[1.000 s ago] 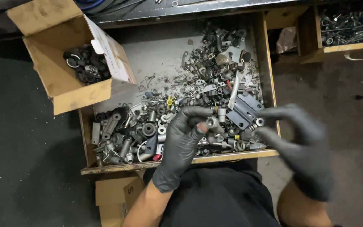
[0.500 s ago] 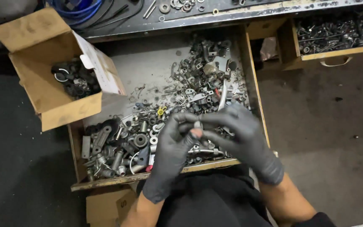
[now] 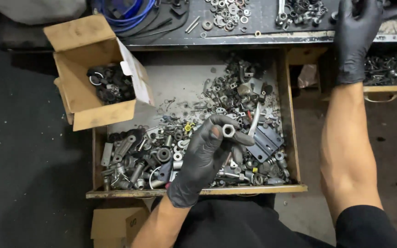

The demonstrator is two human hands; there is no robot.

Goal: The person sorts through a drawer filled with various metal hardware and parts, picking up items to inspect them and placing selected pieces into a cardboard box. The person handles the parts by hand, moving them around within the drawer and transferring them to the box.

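My left hand, in a black glove, hovers over the open wooden drawer and pinches a small silver hex nut between thumb and fingertips. My right hand, also gloved in black, is stretched far up to the dark bench top at the upper right, close to a scatter of metal parts. Its fingertips run past the top edge of the picture, so whether it holds anything is hidden. The drawer is heaped with several nuts, bolts, bushings and brackets.
An open cardboard box with black rings inside sits on the drawer's left corner. Washers and blue hose lie on the bench. A second drawer of hardware stands open at right. A small box sits on the floor below.
My right hand left the nut and reached up to the bench top at upper right. My left hand kept the nut and now holds it alone. The view shifted upward.
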